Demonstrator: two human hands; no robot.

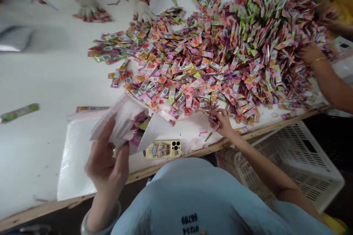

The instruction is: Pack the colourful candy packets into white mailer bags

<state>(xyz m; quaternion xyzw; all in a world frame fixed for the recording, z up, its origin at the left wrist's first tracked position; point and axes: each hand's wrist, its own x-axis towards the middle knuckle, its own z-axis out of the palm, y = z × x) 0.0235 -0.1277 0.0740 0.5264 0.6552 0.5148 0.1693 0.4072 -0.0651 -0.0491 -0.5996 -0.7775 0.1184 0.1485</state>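
Note:
My left hand (pixel 106 163) is closed round a clear plastic bag (pixel 124 121) that has pink and green sachets inside, held up above the white table (pixel 41 80) near its front edge. My right hand (pixel 222 121) reaches to the near edge of a big heap of small colourful sachets (pixel 209 55), its fingers pinched on a few sachets (pixel 212 115). The heap spreads over the middle and far right of the table.
A phone in a yellow cartoon case (pixel 164 149) lies by the table's front edge. A white bubble mailer (pixel 74 161) lies under my left hand. White plastic crates (pixel 298 161) stand at the lower right. Other people's gloved hands (pixel 143 11) and a bare arm (pixel 328 77) work the pile.

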